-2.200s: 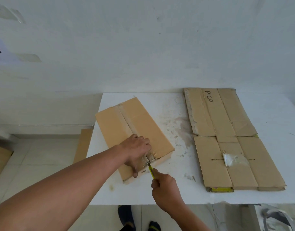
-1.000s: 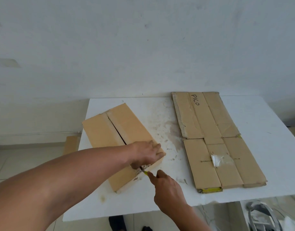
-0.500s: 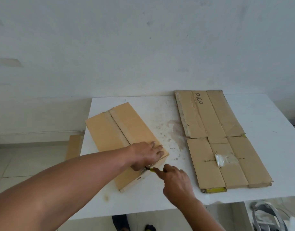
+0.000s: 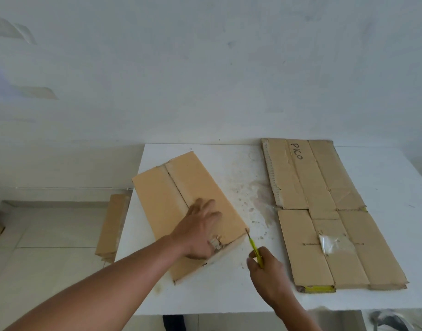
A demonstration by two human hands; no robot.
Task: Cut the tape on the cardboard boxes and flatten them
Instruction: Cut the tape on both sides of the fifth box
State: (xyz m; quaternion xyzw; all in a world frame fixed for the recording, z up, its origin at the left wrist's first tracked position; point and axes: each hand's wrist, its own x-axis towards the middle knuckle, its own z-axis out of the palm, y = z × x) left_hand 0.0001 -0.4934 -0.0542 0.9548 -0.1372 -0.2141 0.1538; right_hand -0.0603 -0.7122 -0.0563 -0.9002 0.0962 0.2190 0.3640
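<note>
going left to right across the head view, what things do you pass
cardboard on the floor → closed box on the table → yellow cutter → flattened cardboard

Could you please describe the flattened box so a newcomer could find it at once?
Start at the white table. On its right half, apart from the closed box under the left hand, lies the flattened cardboard box. Unlike its neighbour, it is spread flat in panels, with PICO handwritten near its far edge.
</note>
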